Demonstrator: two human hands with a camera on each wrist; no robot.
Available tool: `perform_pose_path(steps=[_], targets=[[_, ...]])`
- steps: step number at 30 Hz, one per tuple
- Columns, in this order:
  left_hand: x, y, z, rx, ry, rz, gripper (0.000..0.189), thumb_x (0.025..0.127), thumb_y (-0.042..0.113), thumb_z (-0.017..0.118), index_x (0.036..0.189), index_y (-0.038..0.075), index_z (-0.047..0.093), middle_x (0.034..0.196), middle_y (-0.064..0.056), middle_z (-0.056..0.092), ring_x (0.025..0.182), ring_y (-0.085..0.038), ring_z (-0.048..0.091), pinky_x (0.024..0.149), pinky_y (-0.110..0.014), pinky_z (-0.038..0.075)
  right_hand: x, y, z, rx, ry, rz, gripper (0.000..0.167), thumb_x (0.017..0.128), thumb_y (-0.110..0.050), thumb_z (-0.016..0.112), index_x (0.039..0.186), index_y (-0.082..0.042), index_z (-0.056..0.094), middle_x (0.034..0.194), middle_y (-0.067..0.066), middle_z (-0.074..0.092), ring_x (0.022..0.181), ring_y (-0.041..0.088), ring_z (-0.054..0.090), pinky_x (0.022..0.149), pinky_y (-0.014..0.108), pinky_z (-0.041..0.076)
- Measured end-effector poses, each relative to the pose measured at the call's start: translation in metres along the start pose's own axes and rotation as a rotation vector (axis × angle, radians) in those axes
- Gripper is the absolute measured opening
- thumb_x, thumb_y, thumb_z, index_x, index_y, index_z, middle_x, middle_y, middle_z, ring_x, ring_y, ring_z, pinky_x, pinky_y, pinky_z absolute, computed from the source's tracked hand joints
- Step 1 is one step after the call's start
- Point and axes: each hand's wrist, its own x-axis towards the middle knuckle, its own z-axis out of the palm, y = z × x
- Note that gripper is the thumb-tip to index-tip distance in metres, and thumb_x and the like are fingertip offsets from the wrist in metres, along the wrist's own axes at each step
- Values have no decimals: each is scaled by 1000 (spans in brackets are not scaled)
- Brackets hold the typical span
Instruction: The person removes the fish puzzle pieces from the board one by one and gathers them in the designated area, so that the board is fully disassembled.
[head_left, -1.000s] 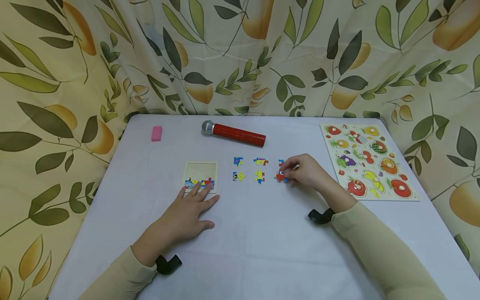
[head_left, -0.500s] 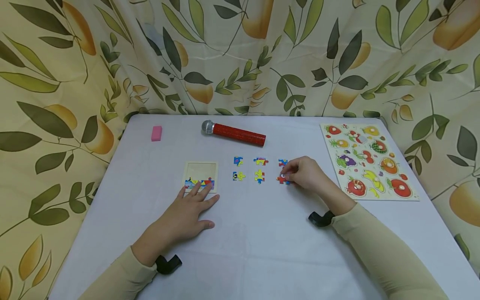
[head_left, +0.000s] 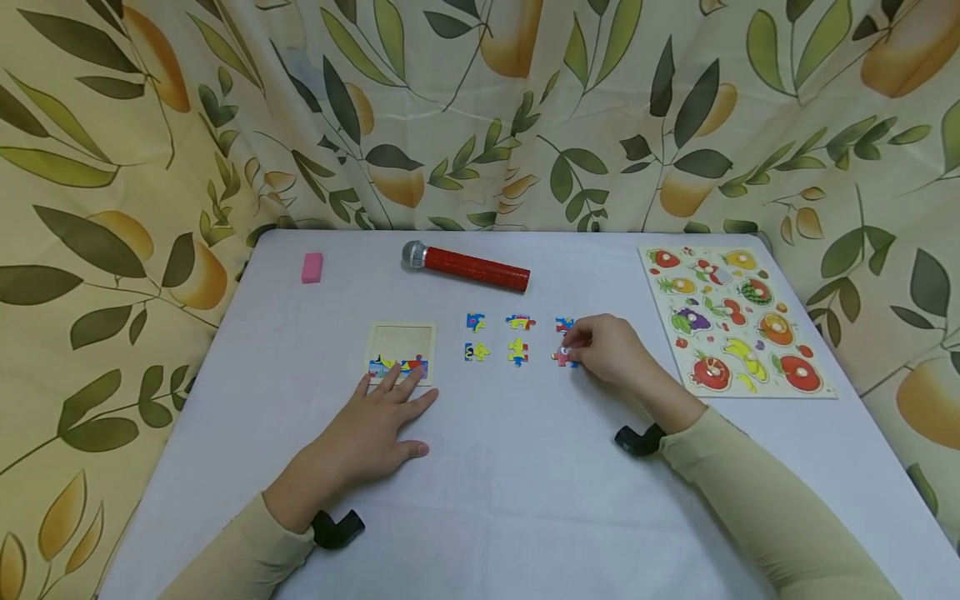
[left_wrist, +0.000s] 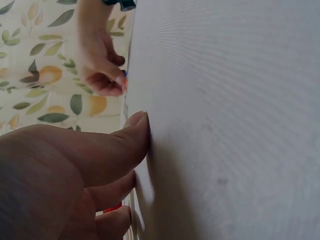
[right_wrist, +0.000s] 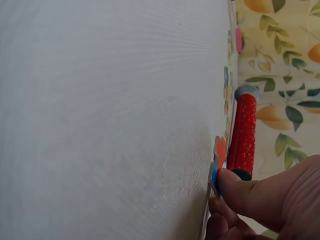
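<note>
My right hand (head_left: 613, 350) pinches a red and blue jigsaw piece (head_left: 561, 357) by its right side, at the near end of the right-hand column. In the right wrist view the thumb lies on the blue part of this piece, which is tipped up from the cloth. My left hand (head_left: 367, 433) is spread flat, its fingertips over the lower edge of a small wooden puzzle tray (head_left: 432, 342). A strip of joined pieces (head_left: 387, 365) fills the tray's near part, partly hidden by those fingers.
Several loose jigsaw pieces (head_left: 517, 352) lie in two rows between the hands. Behind them is a red microphone (head_left: 476, 268). A pink block (head_left: 312, 267) sits at the back left. On the right lies a fruit puzzle board (head_left: 701, 333), close to the right forearm.
The right fingers have shifted slightly right along the red and blue piece, whose face now looks paler from its changed tilt. The left hand has stayed in place.
</note>
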Motion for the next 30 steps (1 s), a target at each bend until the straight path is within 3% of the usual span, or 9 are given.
perform_pose_path(steps=[9,18,24,30], targets=[[-1,-3,0,1,-7,18,80,97,54,74,167,33,41,181,-1,25,170,-38,12,133,-71,11,-1,-4,1,-31,21,12,7,95,-8,77,102,-11,78,95,9,67,92,27,59,78,35,47],[-2,-7,-2,-83,-67,19,87,94,53,77,169,34,36,182,1,17,171,-36,2,134,-69,0,-3,-16,2,29,50,17,14,99,-7,72,111,-10,79,102,10,68,95,27,60,78,35,51],[-2,-15,-2,-232,-97,30,82,97,44,76,169,35,36,183,4,13,171,-33,-4,134,-66,-10,-1,-34,12,64,19,-80,12,100,-9,71,106,-12,80,99,7,72,92,26,61,81,35,51],[-2,-22,-5,-348,-79,48,75,99,33,75,166,29,43,180,3,21,171,-31,-1,135,-63,-10,6,-65,27,90,-22,-190,11,99,-11,73,105,-13,82,97,3,73,90,22,61,79,34,50]])
